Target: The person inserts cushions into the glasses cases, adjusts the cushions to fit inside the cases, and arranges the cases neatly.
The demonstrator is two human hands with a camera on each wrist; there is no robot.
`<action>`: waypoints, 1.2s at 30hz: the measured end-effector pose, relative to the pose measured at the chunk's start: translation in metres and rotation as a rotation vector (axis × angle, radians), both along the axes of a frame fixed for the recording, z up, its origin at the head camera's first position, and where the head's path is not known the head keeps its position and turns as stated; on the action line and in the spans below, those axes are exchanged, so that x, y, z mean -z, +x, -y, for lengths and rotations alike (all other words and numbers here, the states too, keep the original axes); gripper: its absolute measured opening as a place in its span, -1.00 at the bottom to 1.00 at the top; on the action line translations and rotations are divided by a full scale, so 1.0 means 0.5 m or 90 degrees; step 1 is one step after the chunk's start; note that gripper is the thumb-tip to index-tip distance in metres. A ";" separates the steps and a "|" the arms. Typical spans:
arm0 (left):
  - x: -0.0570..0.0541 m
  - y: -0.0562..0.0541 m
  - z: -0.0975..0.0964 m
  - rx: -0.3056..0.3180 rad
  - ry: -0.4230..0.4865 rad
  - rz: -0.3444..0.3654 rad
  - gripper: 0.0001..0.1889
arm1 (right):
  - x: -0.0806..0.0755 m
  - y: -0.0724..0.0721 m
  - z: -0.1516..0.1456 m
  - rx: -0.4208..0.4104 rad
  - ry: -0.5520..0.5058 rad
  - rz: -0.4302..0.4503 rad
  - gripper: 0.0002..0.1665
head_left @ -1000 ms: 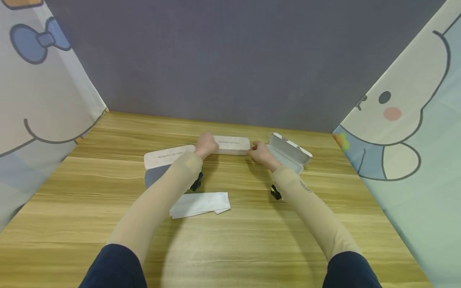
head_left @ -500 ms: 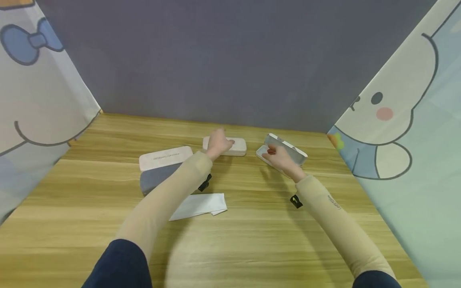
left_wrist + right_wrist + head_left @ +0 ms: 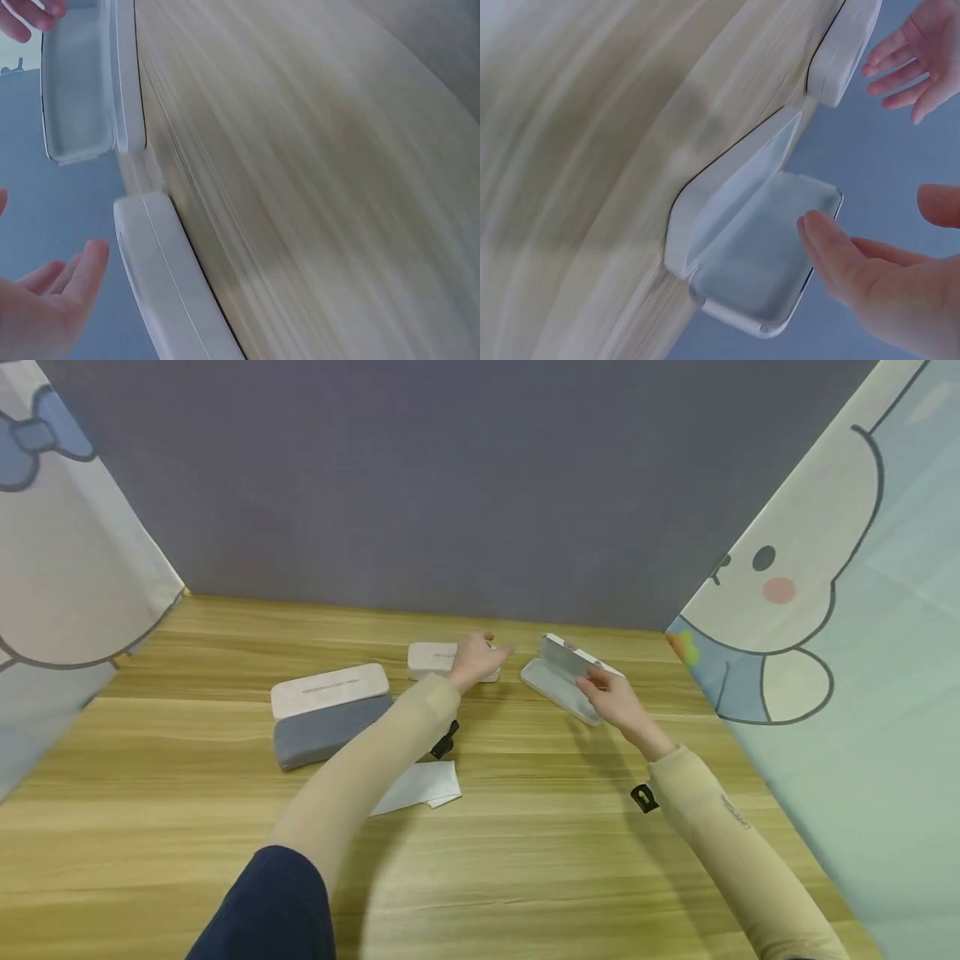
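My left hand [image 3: 477, 660] hovers over the right part of a shut white glasses case [image 3: 432, 657], fingers loosely extended and pointing right. In the left wrist view a gap shows between that hand and the case [image 3: 176, 277]. To the right, another white glasses case [image 3: 551, 681] lies with its lid raised and a pale grey inside with nothing in it. Fingers of my right hand [image 3: 618, 703] reach the front of the raised lid [image 3: 566, 653]. From the right wrist, this hand [image 3: 900, 300] appears with extended fingers at the lid's edge, holding nothing.
Left of the hands lie a white case lid [image 3: 330, 690] with printed lettering and a grey-blue glasses case [image 3: 318, 735] against its front. A folded white cloth [image 3: 420, 787] sits nearer, partly hidden by the left sleeve. A grey panel [image 3: 420, 485] stands behind the wooden table [image 3: 525, 860].
My right hand has left the right end of the shut case and moved right to the opened one. My left hand has let go of the shut case and shifted right above it.
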State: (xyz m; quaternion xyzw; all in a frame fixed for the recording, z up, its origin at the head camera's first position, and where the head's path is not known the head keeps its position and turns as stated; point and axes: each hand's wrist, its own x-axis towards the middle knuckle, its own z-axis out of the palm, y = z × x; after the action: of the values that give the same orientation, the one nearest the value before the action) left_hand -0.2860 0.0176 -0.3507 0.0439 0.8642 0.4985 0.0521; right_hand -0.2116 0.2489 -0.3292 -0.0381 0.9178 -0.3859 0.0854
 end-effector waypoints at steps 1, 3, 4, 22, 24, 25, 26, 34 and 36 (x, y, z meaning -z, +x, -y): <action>0.000 -0.001 -0.005 0.005 0.008 0.004 -0.35 | 0.001 0.003 -0.007 0.002 -0.006 0.005 -0.25; 0.000 -0.002 -0.013 0.016 0.021 0.009 -0.34 | 0.002 0.010 -0.018 0.012 -0.013 0.006 -0.25; 0.000 -0.003 -0.018 0.023 0.025 0.011 -0.33 | 0.003 0.013 -0.022 0.019 -0.013 0.003 -0.26; 0.028 -0.035 -0.109 0.108 0.059 0.118 -0.13 | 0.044 0.042 -0.070 0.114 -0.060 -0.011 -0.34; 0.029 -0.037 -0.118 0.111 0.060 0.120 -0.11 | 0.049 0.043 -0.075 0.125 -0.069 0.006 -0.32; 0.029 -0.038 -0.122 0.109 0.058 0.122 -0.10 | 0.052 0.042 -0.077 0.130 -0.075 0.015 -0.30; 0.028 -0.039 -0.125 0.108 0.056 0.123 -0.10 | 0.055 0.041 -0.079 0.135 -0.077 0.024 -0.30; 0.028 -0.055 -0.137 0.118 -0.001 0.149 -0.05 | 0.072 0.023 -0.079 0.202 -0.124 0.069 -0.17; 0.032 -0.059 -0.136 0.118 -0.009 0.149 -0.07 | 0.074 0.019 -0.077 0.210 -0.143 0.084 -0.12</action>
State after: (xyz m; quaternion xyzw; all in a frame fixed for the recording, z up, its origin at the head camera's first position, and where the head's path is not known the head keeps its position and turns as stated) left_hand -0.3153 0.0858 -0.3666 0.0647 0.8479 0.4872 0.1987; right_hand -0.2022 0.2876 -0.3662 0.1290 0.8553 -0.4961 0.0759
